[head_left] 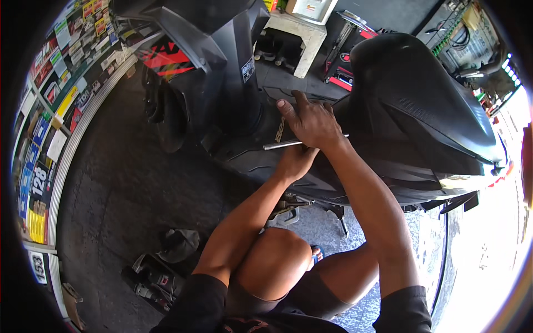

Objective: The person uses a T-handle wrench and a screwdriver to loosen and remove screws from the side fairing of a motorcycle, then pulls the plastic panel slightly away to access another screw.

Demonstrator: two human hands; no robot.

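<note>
A thin silver metal rod (pixel 284 145) lies almost level across the black side panel of a scooter (pixel 411 111), just below the footboard. The right hand (pixel 312 123) lies on top of it, palm down, fingers spread flat on the panel; whether this grip closes on the rod cannot be told, since the palm hides the rod's middle. The left hand (pixel 296 161) sits just under the rod, its fingers curled out of sight beneath the right wrist, so its grip cannot be told either. The rod's left end sticks out free; a short bit shows right of the hand.

To the left, a wall (pixel 53 111) carries many rectangular stickers in yellow, red, blue and white. A red and black graphic (pixel 166 60) marks the front fairing. On the floor lie a grey rag (pixel 180 243) and dark tools (pixel 150 280), hard to make out.
</note>
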